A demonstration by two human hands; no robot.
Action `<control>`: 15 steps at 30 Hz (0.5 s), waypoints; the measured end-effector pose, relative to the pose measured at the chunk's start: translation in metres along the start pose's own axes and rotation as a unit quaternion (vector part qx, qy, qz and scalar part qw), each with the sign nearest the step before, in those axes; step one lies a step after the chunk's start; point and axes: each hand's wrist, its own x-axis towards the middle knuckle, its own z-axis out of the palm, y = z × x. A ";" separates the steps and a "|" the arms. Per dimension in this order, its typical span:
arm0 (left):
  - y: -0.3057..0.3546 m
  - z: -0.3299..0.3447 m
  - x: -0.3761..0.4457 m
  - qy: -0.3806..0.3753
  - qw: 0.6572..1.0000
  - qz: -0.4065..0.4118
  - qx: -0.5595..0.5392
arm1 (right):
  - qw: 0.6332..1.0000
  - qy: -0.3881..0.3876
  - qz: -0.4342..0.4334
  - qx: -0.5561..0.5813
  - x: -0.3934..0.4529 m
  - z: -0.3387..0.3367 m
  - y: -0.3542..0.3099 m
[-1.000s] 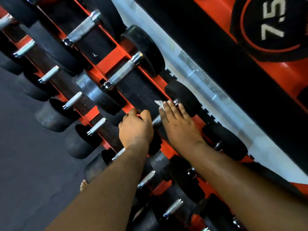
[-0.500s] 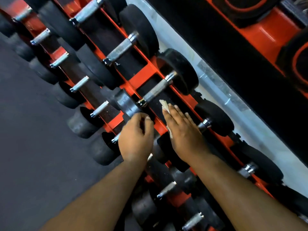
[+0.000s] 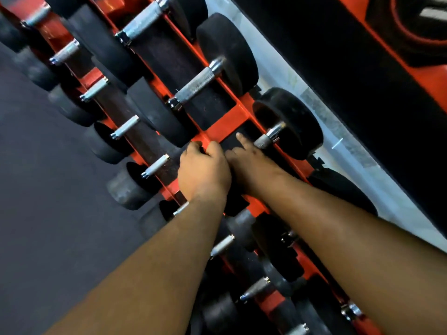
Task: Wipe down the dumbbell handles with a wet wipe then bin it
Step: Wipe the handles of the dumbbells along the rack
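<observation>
My right hand (image 3: 251, 163) is wrapped over the knurled steel handle (image 3: 262, 141) of a black dumbbell on the red rack (image 3: 227, 124). Only the handle's far end shows, beside its far head (image 3: 295, 122). The index finger points out along the black pad. The wet wipe is hidden under this hand. My left hand (image 3: 203, 170) sits just to the left, touching the right one. Its fingers curl over the dumbbell's near end at the rack's front rail, which the hand covers.
A bigger dumbbell with a bare handle (image 3: 196, 87) lies one slot further up the rack. A lower tier of smaller dumbbells (image 3: 154, 165) runs along the left. Dark rubber floor (image 3: 48, 213) lies beyond it, and a pale strip (image 3: 338, 131) behind the rack.
The view has shifted along the rack. My right hand went from lying flat with the wipe showing to wrapping the handle, and the wipe is now hidden. My left hand closed in against it.
</observation>
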 end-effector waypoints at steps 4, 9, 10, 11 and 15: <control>0.001 0.001 -0.001 0.014 1.000 0.010 -0.010 | 0.999 -0.027 0.026 -0.003 0.004 -0.007 -0.003; 0.003 0.001 -0.005 0.022 1.000 0.012 -0.005 | 0.992 0.088 0.064 -0.065 -0.049 0.036 -0.010; 0.003 0.001 -0.004 0.023 1.000 0.009 -0.002 | 0.992 0.077 0.055 -0.079 -0.046 0.036 -0.009; 0.003 0.002 -0.004 0.024 1.000 0.010 0.004 | 0.992 0.071 0.048 -0.092 -0.038 0.033 -0.009; 0.004 0.003 -0.004 0.030 0.999 0.020 0.010 | 1.000 -0.005 0.018 -0.002 0.007 0.009 0.000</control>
